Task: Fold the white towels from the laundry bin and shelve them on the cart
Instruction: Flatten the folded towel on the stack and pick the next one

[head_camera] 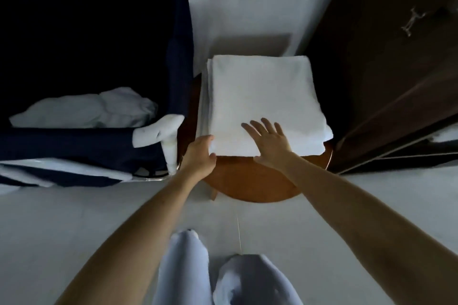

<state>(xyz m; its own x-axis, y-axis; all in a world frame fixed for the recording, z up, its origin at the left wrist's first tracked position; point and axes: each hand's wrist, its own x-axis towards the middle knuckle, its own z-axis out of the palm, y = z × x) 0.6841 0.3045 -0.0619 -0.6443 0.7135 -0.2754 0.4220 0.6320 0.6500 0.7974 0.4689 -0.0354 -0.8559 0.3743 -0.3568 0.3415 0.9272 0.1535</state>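
A folded white towel (262, 96) lies on a round wooden stool (250, 181) in the middle of the view. My left hand (199, 156) grips the towel's near left corner, thumb on top and fingers underneath. My right hand (269, 140) lies flat on the near edge of the towel with its fingers spread. To the left stands a dark blue laundry bin (99, 141) with more crumpled white towels (91, 109) inside it.
A dark brown wooden door or cabinet (386, 77) stands at the right, close to the stool. A white wall (247, 2) rises behind the stool. Pale floor (74, 215) spreads in front, with my light trouser legs (223, 277) at the bottom.
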